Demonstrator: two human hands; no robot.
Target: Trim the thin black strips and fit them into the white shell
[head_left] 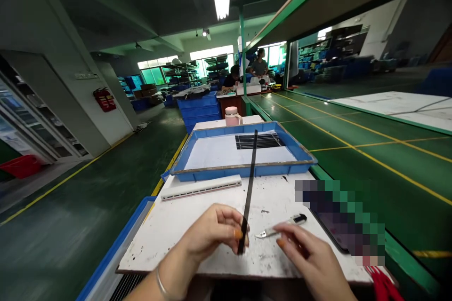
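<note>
My left hand [222,230] pinches the lower end of a long, flat black strip [251,174] between thumb and fingers. The strip stands up at a slight tilt, its top overlapping the blue tray [219,170] in view. Beside it, my right hand [307,249] has thumb and index finger apart, with nothing held. Its fingertips are at a utility knife [294,220] lying on the white table; whether they touch it I cannot tell. Inside the tray, several black strips [259,141] lie side by side on white paper [212,150].
A white slotted bar [201,188] lies before the tray. A pink mug [232,116] stands behind it. On the right are a dark, partly blurred-out device [328,225] and red cords [383,284]. Blue crates [199,108] and two people are farther back.
</note>
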